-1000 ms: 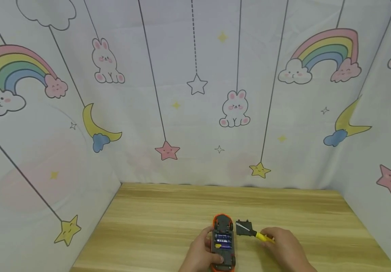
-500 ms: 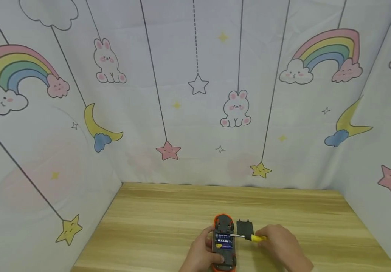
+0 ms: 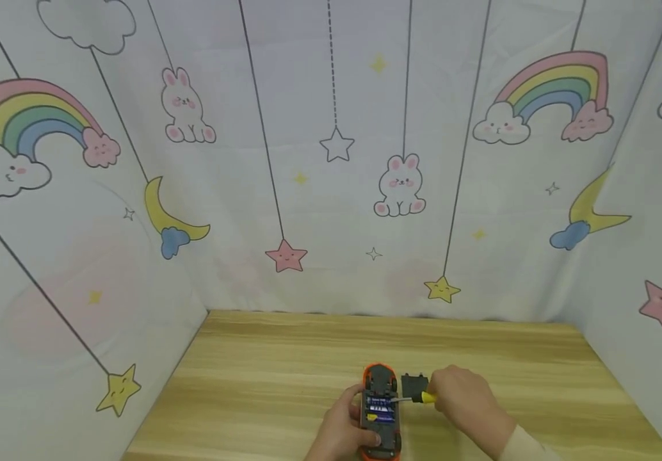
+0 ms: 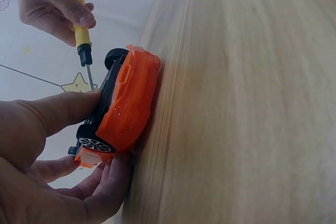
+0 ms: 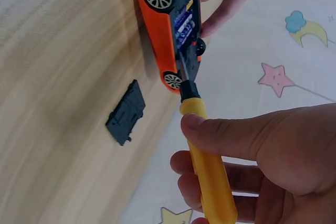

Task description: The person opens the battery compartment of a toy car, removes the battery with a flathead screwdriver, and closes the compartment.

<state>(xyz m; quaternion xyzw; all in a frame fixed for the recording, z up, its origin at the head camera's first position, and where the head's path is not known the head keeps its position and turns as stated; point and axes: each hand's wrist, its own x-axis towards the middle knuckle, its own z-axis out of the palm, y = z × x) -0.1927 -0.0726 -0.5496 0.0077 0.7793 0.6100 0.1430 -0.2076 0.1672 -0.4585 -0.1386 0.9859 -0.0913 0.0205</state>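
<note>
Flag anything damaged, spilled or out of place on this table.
The black cover lies loose on the table beside the upturned toy car, leaving its batteries exposed; odd, since they would normally be covered. I see nothing spilled or broken.

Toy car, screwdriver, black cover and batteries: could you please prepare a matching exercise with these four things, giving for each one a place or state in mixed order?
1. Toy car
2. Screwdriver
3. Black cover
4. Batteries

A. Lying on the table, apart from the car
B. In the car's open underside
C. In the right hand, tip towards the car
D. Underside up, held by the left hand

Pairs: 1-D, 2-C, 3-A, 4-B
</note>
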